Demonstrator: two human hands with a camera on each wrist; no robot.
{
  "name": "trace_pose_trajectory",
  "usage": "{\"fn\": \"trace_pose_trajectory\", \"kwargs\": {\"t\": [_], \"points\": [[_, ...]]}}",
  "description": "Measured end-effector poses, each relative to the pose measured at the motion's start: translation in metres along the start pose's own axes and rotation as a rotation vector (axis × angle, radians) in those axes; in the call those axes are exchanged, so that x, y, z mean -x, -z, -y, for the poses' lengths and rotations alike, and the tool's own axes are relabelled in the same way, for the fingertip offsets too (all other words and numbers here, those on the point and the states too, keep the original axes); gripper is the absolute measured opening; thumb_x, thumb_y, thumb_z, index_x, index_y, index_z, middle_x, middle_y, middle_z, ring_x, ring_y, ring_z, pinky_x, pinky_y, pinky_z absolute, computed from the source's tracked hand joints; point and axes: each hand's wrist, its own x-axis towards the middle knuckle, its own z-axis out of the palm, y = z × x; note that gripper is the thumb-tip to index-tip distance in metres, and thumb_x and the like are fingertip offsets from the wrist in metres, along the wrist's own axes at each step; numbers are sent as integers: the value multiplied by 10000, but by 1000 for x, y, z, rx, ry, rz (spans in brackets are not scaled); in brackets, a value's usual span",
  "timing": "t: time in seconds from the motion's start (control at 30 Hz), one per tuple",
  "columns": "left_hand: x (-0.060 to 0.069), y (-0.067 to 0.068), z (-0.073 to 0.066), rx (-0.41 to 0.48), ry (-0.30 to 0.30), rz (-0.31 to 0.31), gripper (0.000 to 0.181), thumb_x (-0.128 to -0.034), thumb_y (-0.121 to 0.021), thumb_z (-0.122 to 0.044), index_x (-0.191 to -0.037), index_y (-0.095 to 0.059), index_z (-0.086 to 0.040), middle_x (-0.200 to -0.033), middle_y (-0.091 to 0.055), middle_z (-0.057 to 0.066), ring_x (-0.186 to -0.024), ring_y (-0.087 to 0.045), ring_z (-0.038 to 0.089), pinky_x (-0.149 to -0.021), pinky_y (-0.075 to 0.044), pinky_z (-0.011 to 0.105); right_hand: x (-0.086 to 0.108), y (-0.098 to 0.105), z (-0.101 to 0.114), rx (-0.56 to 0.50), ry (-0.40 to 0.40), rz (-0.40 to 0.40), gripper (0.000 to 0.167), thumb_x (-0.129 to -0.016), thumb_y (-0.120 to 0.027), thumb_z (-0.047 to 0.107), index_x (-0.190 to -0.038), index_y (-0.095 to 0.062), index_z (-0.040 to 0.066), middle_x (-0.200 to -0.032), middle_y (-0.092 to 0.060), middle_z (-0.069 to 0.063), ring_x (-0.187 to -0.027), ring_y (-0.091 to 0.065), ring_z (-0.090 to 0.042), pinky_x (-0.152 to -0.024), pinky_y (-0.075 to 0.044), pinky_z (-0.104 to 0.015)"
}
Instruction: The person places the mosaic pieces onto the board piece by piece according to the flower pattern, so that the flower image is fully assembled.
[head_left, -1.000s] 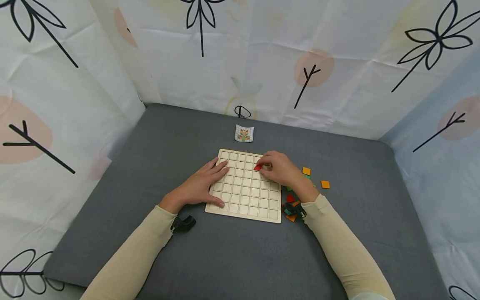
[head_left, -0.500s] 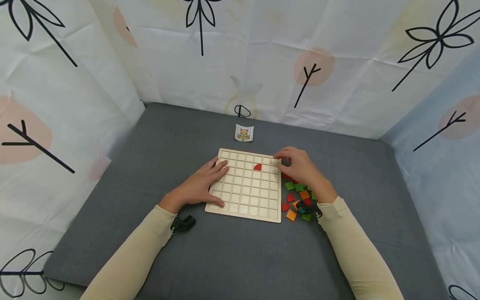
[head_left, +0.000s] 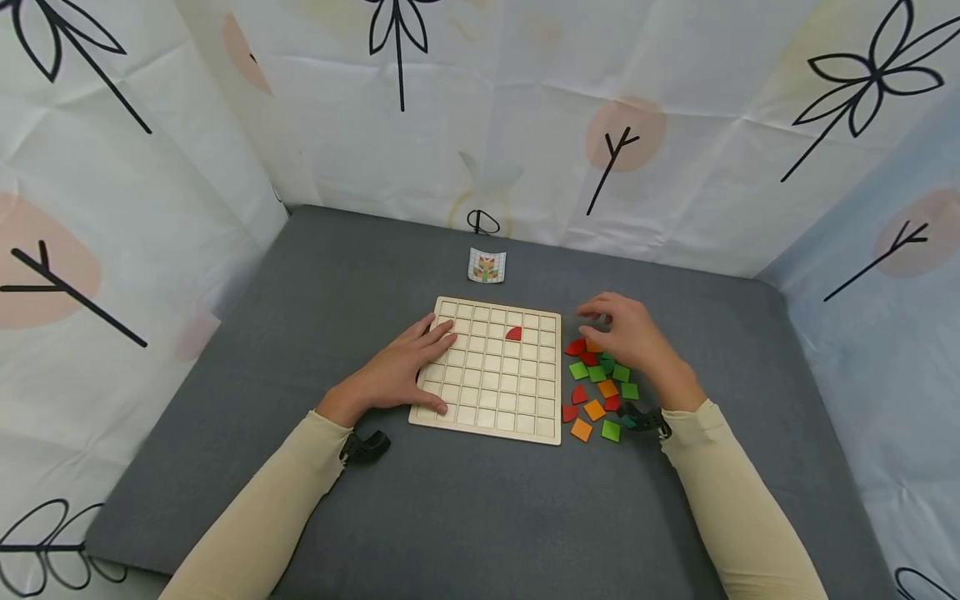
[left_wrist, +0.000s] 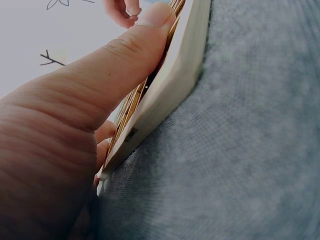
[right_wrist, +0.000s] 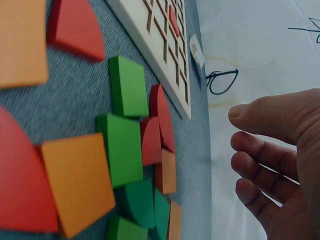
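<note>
right of the gridded board (head_left: 491,383), tiles (head_left: 607,389) lie mostly nearward of our right hand (head_left: 628,335), fingers parted, empty; our left hand (head_left: 396,368) splays.

Your right hand (head_left: 630,335) now empty and shifted right off the gridded wooden board (head_left: 490,381), the red quarter-circle tile (head_left: 514,334) you pinched a second ago lying released on it, more loose tiles (head_left: 596,374) exposed
</note>
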Motion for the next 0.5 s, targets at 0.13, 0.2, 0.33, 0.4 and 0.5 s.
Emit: {"fn": "trace_pose_trajectory", "kwargs": {"t": [0.13, 0.2, 0.33, 0.4, 0.5], "points": [[-1, -2, 3, -4, 5, 7, 1253, -793, -928, -608, -1727, -281, -78, -1808, -147, 94, -1662, 8, 363, -1292, -165, 612, 3, 0, -3, 23, -3, 24, 228, -1009, -775, 48, -1229, -793, -6, -1257, -687, -185, -1008, -631, -363, -861, -539, -543], [-1, -2, 4, -8, 7, 12, 1258, -794, -925, -612, -1730, -272, -83, -1811, -135, 87, -1663, 18, 353, -1295, -158, 605, 5, -1, -4, 20, -22, 42, 227, -1018, -767, 58, -1235, -796, -1, -1283, -681, -196, -1017, -634, -371, -864, -540, -551], [-2, -4, 6, -9, 4, 11, 1260, -794, -923, -615, -1730, -270, -82, -1811, -133, 91, -1664, 16, 348, -1298, -153, 599, 10, -2, -6, 4, -58, 64, 222, -1029, -755, 64, -1239, -804, 10, -1319, -675, -215, -1107, -637, -408, -925, -537, -590], [-2, -4, 6, -9, 5, 11, 1259, -795, -924, -612, -1731, -268, -84, -1811, -132, 90, -1664, 17, 342, -1299, -153, 594, 12, -3, -7, 6, -59, 71, 213, -1030, -752, 60, -1230, -812, 18, -1311, -685, -210, -1159, -627, -423, -959, -526, -609], [-2, -5, 7, -6, 6, 10, 1263, -792, -924, -615, -1732, -266, -87, -1812, -130, 87, -1665, 21, 336, -1299, -154, 594, 13, -5, -10, 13, -44, 86, 197, -1034, -745, 55, -1213, -823, 31, -1285, -709, -189, -1204, -609, -428, -998, -504, -628]]}}
